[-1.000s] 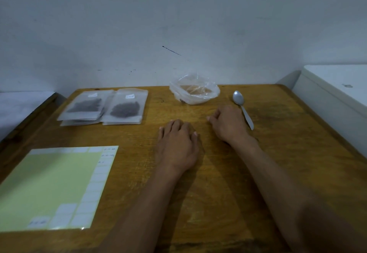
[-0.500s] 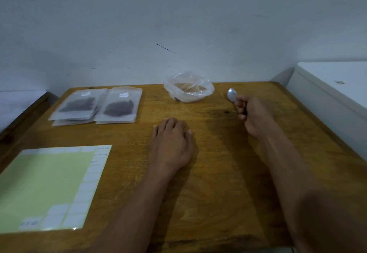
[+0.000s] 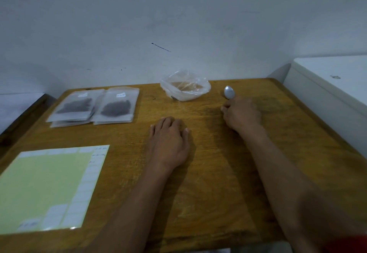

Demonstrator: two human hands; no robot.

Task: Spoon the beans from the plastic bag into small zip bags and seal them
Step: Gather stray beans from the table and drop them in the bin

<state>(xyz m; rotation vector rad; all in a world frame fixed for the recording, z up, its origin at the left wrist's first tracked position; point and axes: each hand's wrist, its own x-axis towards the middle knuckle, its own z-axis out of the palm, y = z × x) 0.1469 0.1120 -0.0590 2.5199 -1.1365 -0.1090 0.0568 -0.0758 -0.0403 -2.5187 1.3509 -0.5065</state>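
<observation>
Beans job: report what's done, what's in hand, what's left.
Done: two small zip bags lie flat, holding dark contents. In hand: the right hand grips the spoon; the left hand rests flat. Left: the plastic bag still holds beans.

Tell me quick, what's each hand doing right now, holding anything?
Left hand: open, flat on the table, holding nothing.
Right hand: closed around the handle of the spoon, whose bowl sticks out beyond the fingers.

Plastic bag (image 3: 185, 87) at table's (image 3: 218, 173) far edge (spoon (image 3: 229, 92) right, zip bags (image 3: 95, 105) left).
</observation>
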